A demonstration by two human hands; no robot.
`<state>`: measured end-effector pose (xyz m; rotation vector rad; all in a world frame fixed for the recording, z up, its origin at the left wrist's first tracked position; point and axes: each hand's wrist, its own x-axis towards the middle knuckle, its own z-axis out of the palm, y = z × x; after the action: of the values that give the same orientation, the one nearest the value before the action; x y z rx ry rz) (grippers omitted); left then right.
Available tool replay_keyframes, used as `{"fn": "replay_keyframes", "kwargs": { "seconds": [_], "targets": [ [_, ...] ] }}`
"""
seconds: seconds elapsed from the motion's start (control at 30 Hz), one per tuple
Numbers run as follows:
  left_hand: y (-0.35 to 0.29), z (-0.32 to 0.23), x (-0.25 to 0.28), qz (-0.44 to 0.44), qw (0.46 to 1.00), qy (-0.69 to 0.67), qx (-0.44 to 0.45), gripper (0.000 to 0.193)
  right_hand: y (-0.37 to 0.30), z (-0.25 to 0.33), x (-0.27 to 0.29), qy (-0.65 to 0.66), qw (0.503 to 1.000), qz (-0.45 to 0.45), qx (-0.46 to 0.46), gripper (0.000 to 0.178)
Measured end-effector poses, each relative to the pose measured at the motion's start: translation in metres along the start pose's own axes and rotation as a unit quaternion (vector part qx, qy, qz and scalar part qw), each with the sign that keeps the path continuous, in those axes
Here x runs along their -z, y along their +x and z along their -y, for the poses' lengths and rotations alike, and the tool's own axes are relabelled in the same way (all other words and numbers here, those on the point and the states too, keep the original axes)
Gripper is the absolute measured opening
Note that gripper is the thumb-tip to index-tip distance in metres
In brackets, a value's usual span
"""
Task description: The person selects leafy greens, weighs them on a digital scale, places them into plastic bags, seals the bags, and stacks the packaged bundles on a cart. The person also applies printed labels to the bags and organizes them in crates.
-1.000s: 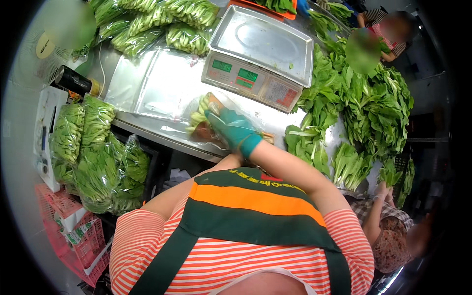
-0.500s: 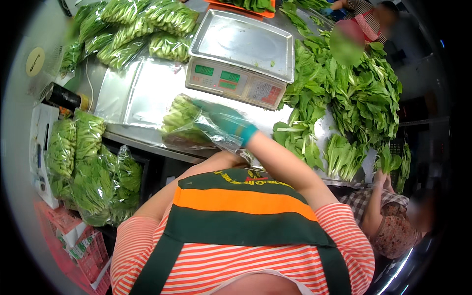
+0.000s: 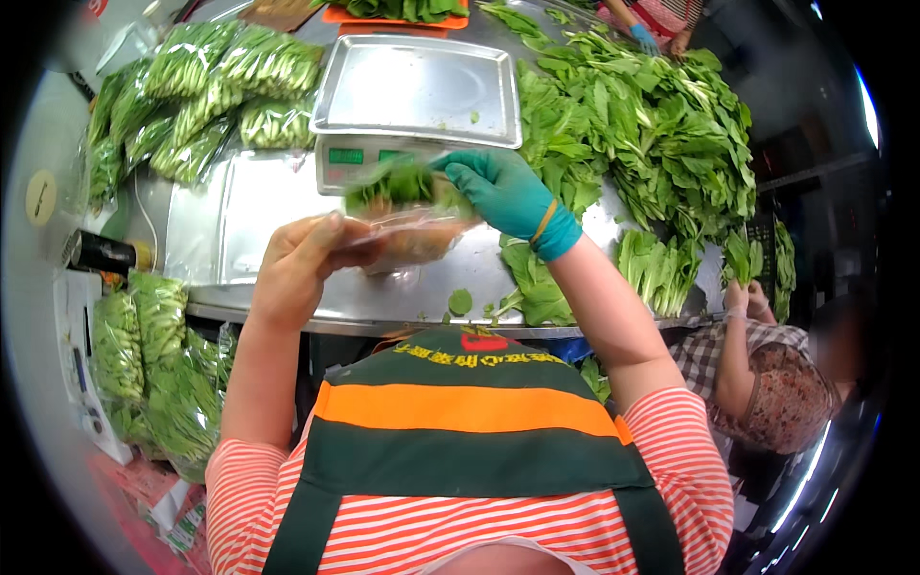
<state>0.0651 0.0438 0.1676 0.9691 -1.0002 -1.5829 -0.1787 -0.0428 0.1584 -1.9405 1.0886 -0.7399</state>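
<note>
A clear plastic bag of leafy greens [image 3: 407, 187] is held up in front of the scale, blurred by motion. My bare left hand [image 3: 311, 251] grips its near left edge, with the thumb on top. Opposite it, my right hand [image 3: 508, 195], in a green glove with a tan band at the wrist, is closed on the bag's upper right corner. Greens show dark and leafy at the top of the bag. Behind them stands the weighing scale [image 3: 417, 91] with a bare metal pan; the bag partly covers its display panel.
Filled bags of greens [image 3: 196, 91] are piled at the far left, and more bags [image 3: 163, 355] sit at the near left. Loose greens [image 3: 661, 134] heap up on the right. Flat clear bags [image 3: 235, 225] lie on the metal table. Two other people work at the right.
The bag has been lifted off the table and turned so its leafy part faces up. My left hand has risen from beside the apron to grip it. The view has shifted slightly right.
</note>
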Motion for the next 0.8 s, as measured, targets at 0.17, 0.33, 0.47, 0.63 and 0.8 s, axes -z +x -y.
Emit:
{"fn": "replay_keyframes", "kwargs": {
  "seconds": [0.17,0.33,0.47,0.63,0.8],
  "targets": [
    [0.007,0.003,0.003,-0.003,0.999,-0.044,0.004,0.037,0.001,0.058,0.034,0.226,0.949,-0.192,0.106,0.025],
    [0.017,0.007,0.01,0.012,0.998,-0.064,0.026,0.035,-0.017,0.016,0.089,0.124,0.974,-0.169,0.088,0.024],
    [0.023,0.005,0.015,0.015,0.996,-0.084,0.018,0.035,-0.08,-0.054,0.163,0.237,0.871,-0.397,0.164,0.027],
    [0.03,0.004,0.015,0.03,0.997,-0.072,0.013,0.034,-0.1,-0.071,0.147,-0.269,0.935,-0.222,-0.061,0.042],
    [0.043,0.0,0.008,0.038,0.998,-0.053,0.008,0.034,-0.024,0.023,0.063,-0.307,0.914,-0.133,0.228,0.058]
  ]
}}
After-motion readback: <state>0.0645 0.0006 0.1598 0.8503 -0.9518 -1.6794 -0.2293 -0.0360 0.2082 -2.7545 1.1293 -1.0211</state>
